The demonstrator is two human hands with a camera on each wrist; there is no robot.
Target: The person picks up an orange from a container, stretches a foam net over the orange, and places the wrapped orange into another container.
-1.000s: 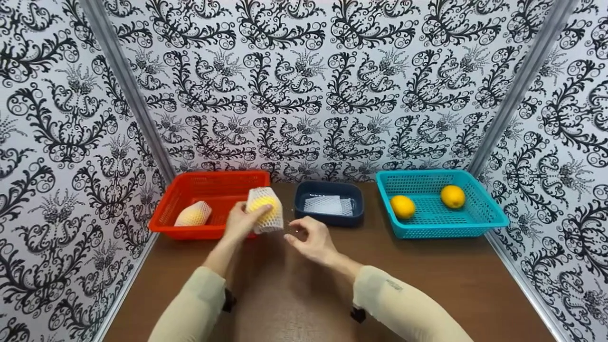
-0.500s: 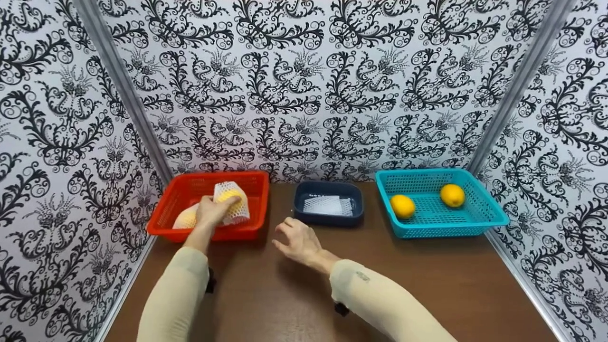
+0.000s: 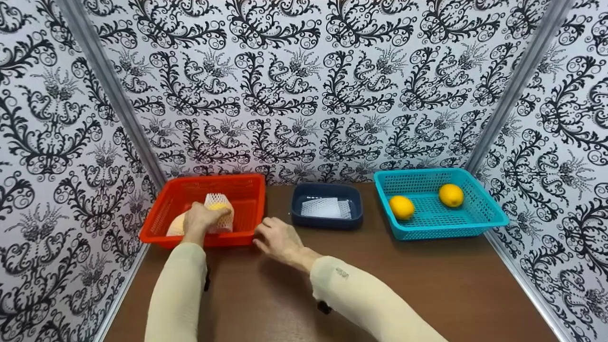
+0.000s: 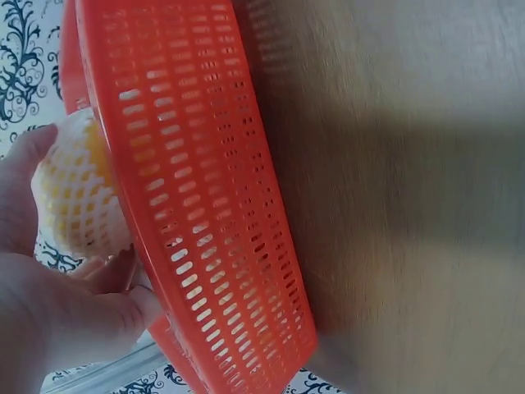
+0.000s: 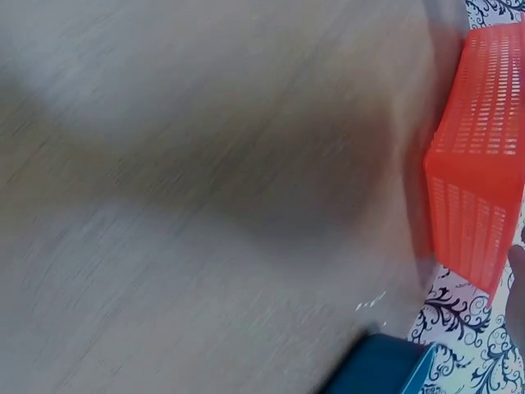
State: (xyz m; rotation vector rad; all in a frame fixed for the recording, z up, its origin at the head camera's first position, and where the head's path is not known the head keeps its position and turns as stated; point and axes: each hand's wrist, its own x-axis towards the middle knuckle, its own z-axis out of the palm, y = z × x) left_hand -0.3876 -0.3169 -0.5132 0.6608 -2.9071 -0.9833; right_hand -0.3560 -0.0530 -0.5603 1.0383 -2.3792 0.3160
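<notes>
Inside the red basket point(image 3: 247, 240), my left hand point(image 3: 197, 221) holds a yellow lemon in a white foam net point(image 3: 219, 209). In the left wrist view, the fingers and thumb curl round the netted lemon point(image 4: 82, 193) just behind the basket's rim. Another netted fruit point(image 3: 175, 227) lies to its left, partly covered by the hand. My right hand point(image 3: 280, 240) is at the basket's front right corner with loosely bent fingers; whether they touch the rim is unclear. Only a bit of that hand point(image 5: 516, 287) enters the right wrist view, beside the red basket point(image 5: 472, 180).
A dark blue box point(image 3: 327, 222) with white foam nets point(image 3: 320, 208) stands at the back middle. To the right, a teal basket point(image 3: 441, 232) holds two lemons, one at its left point(image 3: 402, 207) and one farther back point(image 3: 451, 195). Patterned walls enclose the brown table point(image 3: 380, 275).
My left hand has carried the netted lemon leftward and down into the red basket. My right hand has moved left from in front of the blue box to the red basket's corner.
</notes>
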